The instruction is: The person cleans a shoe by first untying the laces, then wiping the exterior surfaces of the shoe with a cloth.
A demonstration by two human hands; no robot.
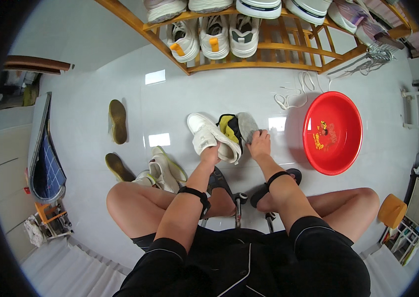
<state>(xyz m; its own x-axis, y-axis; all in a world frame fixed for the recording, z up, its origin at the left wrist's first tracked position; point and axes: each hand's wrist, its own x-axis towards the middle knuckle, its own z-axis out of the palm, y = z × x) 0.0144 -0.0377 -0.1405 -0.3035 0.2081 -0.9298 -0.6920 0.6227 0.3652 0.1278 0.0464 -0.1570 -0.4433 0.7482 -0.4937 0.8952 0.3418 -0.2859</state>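
Note:
My left hand is closed on the side of a white sneaker, just in front of my feet. To its right, a yellow shoe part with black edging lies beside a grey insole-shaped piece. The fingers of my right hand touch the near end of that grey piece; whether they grip it is hard to tell. More white shoes with yellow-green soles lie by my left knee. Two olive-brown insoles rest on the floor at the left.
A red plastic basin stands at the right, with white shoelaces beside it. Ahead is a wooden shoe rack holding several sneakers. A folded ironing board is at far left. Chrome chair legs stand between my feet.

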